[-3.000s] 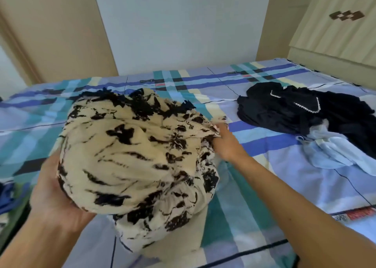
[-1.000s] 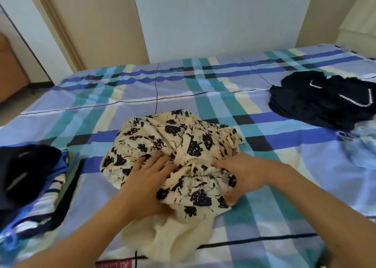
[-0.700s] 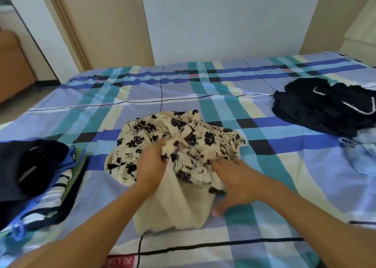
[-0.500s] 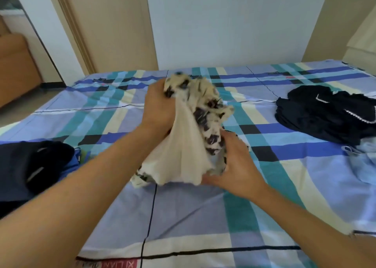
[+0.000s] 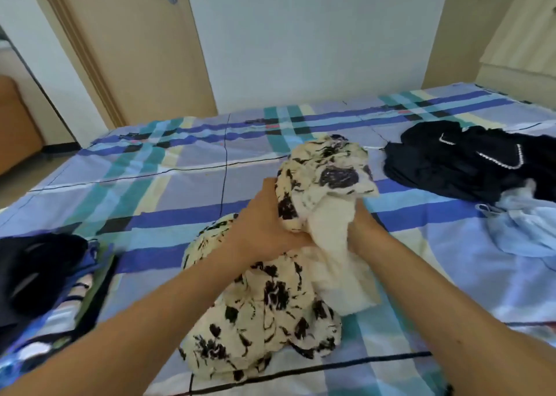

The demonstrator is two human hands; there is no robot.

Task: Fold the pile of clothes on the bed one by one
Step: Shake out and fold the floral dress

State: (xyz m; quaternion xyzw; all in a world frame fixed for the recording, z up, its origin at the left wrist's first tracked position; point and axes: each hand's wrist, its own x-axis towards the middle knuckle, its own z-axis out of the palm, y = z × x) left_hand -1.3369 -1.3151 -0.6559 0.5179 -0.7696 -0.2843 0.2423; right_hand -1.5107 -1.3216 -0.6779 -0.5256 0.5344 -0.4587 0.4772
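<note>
The fingers (image 5: pixel 268 186) of the left hand (image 5: pixel 261 221) are clenching a bunch of the cream floral garment (image 5: pixel 270 305), and the right hand (image 5: pixel 362 230) is gripping its plain lining, probably raising it to find an edge. Its lower half is lying mid-bed (image 5: pixel 180 185), between a dark pile (image 5: pixel 466 161) with a pale blue garment (image 5: pixel 526 230) and a stack (image 5: pixel 39 275), with a door (image 5: pixel 135 49) beyond.

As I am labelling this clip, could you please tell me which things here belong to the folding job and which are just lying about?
Job: cream fabric garment with black flowers, gripped by left hand and right hand; crumpled black garment with white trim; crumpled light-blue garment; stack of dark and striped clothes; plaid-sheeted bed.
Lying about: beige wooden door; brown cabinet.
</note>
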